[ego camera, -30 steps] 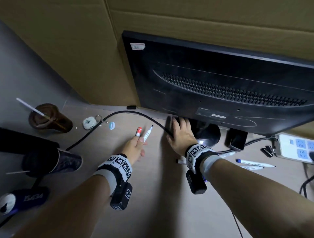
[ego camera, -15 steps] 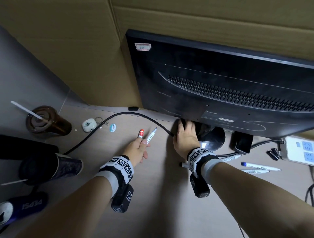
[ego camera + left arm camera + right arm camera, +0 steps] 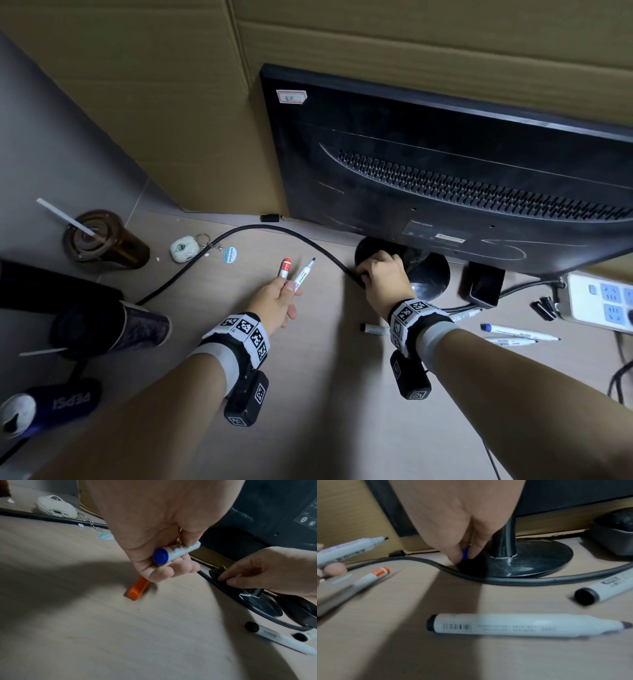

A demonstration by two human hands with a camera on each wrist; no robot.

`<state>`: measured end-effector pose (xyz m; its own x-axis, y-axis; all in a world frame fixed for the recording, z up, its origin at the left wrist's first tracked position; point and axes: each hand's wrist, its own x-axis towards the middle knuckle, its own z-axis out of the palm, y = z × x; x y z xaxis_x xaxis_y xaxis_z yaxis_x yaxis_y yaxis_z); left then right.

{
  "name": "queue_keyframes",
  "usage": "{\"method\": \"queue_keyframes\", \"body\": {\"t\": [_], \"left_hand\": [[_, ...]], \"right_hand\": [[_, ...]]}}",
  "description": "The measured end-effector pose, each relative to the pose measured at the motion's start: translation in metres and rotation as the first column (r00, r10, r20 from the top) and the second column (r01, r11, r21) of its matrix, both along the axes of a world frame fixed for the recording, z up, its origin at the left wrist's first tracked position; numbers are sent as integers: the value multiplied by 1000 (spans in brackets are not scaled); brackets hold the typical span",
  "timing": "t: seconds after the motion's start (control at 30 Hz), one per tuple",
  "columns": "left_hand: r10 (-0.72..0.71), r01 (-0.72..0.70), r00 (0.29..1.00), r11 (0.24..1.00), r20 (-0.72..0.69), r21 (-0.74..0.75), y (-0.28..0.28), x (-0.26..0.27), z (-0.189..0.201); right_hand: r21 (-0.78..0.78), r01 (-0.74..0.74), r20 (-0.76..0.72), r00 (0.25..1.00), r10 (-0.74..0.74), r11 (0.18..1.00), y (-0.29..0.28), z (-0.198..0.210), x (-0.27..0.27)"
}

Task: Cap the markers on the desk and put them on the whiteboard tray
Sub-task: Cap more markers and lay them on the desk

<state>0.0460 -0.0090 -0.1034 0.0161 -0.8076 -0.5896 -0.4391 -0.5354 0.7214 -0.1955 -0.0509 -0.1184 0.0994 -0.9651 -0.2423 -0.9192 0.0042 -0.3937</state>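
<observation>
My left hand grips two white markers that point away from me: one with a red cap, one uncapped with a dark tip and a blue end plug. My right hand is at the left rim of the monitor base, its thumb and fingers pinching a small blue cap. Black-ended uncapped markers lie by my right wrist. Further right lie a blue-capped marker and another. No whiteboard tray is in view.
The black monitor stands against a cardboard wall. A thick black cable curves across the desk to the base. At the left are a brown cup with a straw, an earbud case and a Pepsi can. A power strip and loose black caps are at the right.
My right hand's fingers, stretched over the monitor base before, have curled in at its left rim around the blue cap. The left hand has kept hold of both markers.
</observation>
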Motion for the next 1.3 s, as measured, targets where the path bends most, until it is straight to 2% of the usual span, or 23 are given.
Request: {"method": "queue_keyframes", "body": {"t": [0.1, 0.23, 0.37, 0.4, 0.47, 0.53, 0.73, 0.93, 1.3], "left_hand": [[-20, 21, 1000, 1000, 14, -23, 3, -3, 5], [-44, 48, 998, 996, 49, -75, 9, -14, 12], [-108, 120, 989, 985, 100, -125, 22, -28, 25], [-128, 143, 985, 981, 115, -132, 26, -31, 27], [-187, 209, 971, 967, 151, -145, 34, -39, 35], [-238, 268, 954, 950, 184, -161, 41, -50, 44], [-283, 329, 932, 923, 227, -200, 59, -84, 74], [-328, 385, 910, 895, 253, -225, 77, -103, 95], [-365, 419, 905, 851, 217, -317, 100, -128, 124]], "right_hand": [[-72, 21, 179, 984, -8, 997, 3, 13, -3], [80, 63, 348, 934, -87, 995, 17, 37, -12], [105, 184, 461, 862, -212, 977, 40, 54, -30], [136, 234, 518, 812, -271, 963, 45, 57, -35], [232, 322, 657, 644, -392, 918, 56, 64, -46], [269, 368, 739, 514, -436, 890, 69, 76, -56], [330, 303, 830, 359, -428, 894, 102, 103, -88], [304, 251, 853, 358, -380, 919, 121, 120, -109], [269, 106, 821, 494, -285, 957, 145, 155, -121]]}}
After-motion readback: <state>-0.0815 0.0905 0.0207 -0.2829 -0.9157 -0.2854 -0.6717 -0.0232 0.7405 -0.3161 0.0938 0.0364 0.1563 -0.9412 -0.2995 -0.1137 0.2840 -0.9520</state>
